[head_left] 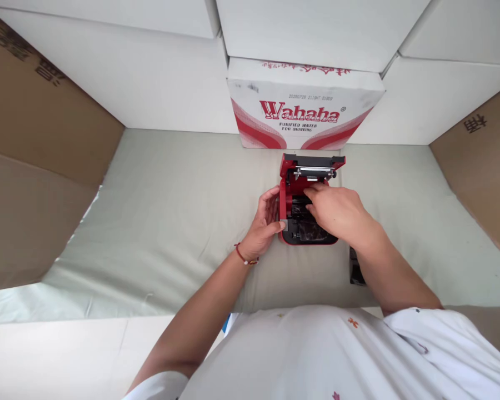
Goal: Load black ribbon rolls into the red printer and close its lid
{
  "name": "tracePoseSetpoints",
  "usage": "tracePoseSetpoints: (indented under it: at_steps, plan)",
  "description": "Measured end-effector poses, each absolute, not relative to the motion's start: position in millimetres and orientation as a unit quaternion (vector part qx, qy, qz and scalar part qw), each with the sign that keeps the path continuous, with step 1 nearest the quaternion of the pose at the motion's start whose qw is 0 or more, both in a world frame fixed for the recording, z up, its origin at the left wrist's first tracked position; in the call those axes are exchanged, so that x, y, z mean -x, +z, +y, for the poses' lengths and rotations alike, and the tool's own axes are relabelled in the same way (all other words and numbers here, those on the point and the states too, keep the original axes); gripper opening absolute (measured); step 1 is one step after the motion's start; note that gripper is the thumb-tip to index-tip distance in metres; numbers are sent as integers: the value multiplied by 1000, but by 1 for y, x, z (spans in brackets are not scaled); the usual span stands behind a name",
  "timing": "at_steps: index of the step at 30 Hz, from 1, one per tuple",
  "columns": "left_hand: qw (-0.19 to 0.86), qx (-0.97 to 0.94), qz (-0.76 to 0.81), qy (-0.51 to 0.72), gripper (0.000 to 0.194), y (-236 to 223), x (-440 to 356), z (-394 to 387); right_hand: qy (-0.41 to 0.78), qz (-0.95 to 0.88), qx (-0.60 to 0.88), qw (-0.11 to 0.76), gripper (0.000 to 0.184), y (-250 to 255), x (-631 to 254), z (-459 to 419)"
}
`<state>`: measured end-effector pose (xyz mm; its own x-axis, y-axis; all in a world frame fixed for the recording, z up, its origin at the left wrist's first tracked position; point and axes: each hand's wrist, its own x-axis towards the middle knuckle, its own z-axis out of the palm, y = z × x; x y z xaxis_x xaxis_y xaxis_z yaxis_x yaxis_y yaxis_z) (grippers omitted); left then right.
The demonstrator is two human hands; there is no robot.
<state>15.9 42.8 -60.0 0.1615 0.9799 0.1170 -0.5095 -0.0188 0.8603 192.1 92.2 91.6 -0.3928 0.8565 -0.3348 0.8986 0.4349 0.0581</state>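
Observation:
A small red and black label printer [282,200] sits on the cloth with its lid [314,161] raised toward the back. Inside, a shiny dark ribbon [310,230] stretches over the front part. My left hand [265,218] grips the printer's left side, thumb on the front corner and fingers along the outer wall. From the right, my right hand [339,211] reaches into the opened body, index finger and thumb close together near the inner rollers. Whatever lies between those fingertips is hidden by the hand.
A pale green cloth [170,194] covers the table. Behind the printer stands a white and red Wahaha water carton [304,111], with white boxes [170,72] around it. Brown cartons flank both sides [37,183]. Under my right forearm lies a black object [356,272], partly hidden.

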Motion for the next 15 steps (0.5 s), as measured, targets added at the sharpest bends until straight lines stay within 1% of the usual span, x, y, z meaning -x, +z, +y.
tracePoseSetpoints:
  at_steps: [2,5,13,15]
  plan:
    - [643,-408,284,583,82,-63,-16,44,-69,828,-525,183,27,90,-183,100]
    - [645,-404,279,585,83,-65,-16,45,-70,824,-530,190,29,88,-178,103]
    - [642,-407,280,586,83,-64,-16,46,-72,824,-536,167,36,87,-184,99]
    - [640,-410,281,586,81,-64,-15,46,-77,824,-536,168,31,84,-182,102]
